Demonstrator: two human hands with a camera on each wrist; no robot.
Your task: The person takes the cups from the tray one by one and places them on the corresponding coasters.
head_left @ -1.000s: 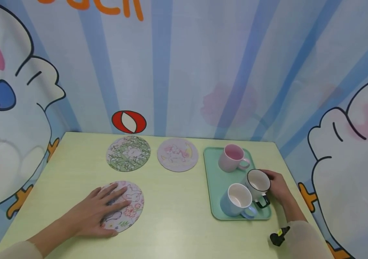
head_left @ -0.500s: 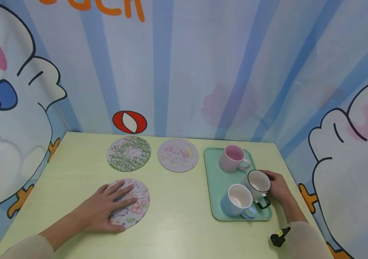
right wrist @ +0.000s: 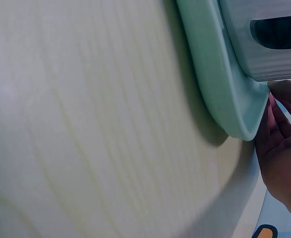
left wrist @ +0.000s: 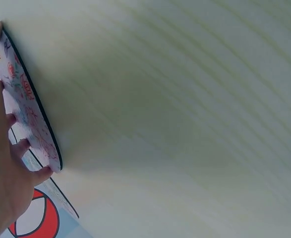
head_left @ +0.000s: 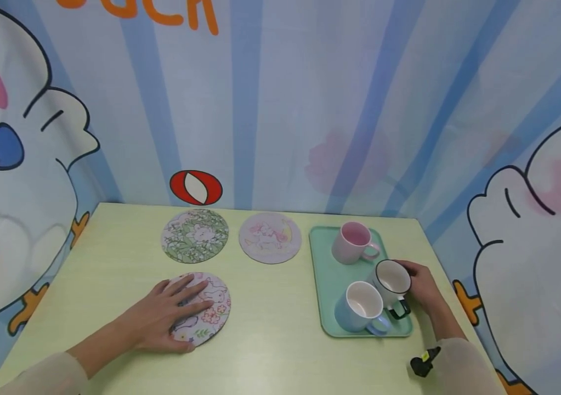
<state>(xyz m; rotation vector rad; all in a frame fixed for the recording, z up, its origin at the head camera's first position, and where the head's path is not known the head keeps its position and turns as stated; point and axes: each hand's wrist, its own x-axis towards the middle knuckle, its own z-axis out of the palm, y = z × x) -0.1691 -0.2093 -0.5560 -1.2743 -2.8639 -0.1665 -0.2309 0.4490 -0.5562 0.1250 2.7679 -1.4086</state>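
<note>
My left hand (head_left: 164,315) rests with spread fingers across a round coaster (head_left: 213,317) printed with rabbits and pink flowers. In the left wrist view the coaster's dark edge (left wrist: 38,101) shows, with the thumb and little finger near opposite sides of it. At the right, my right hand (head_left: 422,282) holds the right rim of a mint-green tray (head_left: 327,285), its thumb close to a white mug. Three mugs stand upright on that tray: a pink one (head_left: 346,249), the white one (head_left: 391,285) with black rim and handle, and a light blue one (head_left: 351,315).
Two more round coasters lie along the table's back edge: a green floral one (head_left: 195,236) and a lilac one with a unicorn (head_left: 270,238). A striped cartoon curtain (head_left: 290,109) hangs right behind the pale wooden table (head_left: 260,351).
My left hand has slid the rabbit coaster a little to the right and slightly away from me, mostly in the first half second. The right hand, tray and mugs stay where they were.
</note>
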